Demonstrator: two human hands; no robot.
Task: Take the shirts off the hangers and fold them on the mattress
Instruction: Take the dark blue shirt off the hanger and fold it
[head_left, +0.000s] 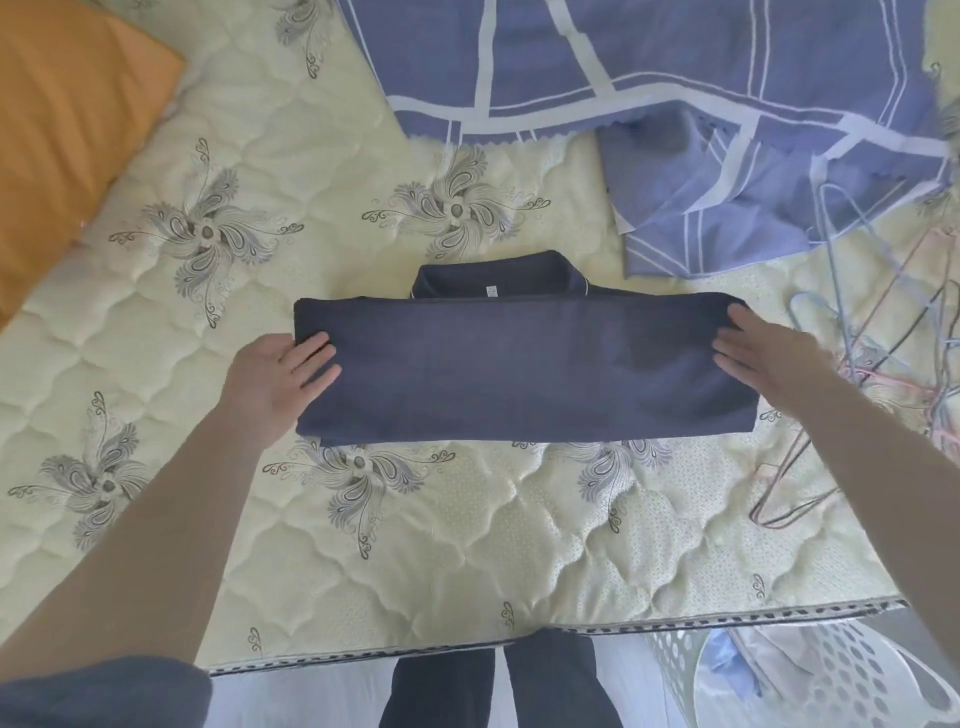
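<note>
A dark navy shirt (519, 364) lies folded into a wide band on the cream quilted mattress (467, 545), its collar and white label showing at the far edge. My left hand (283, 371) rests flat on the shirt's left end, fingers straight. My right hand (763, 358) lies flat on the shirt's right end, fingers straight too. A tangle of wire hangers (883, 364) sits on the mattress to the right of the shirt, bare of clothes.
A blue sheet with white stripes (675, 104) is bunched at the far side of the mattress. An orange pillow (62, 145) lies far left. A white perforated laundry basket (831, 675) stands on the floor at the near right, beside my legs.
</note>
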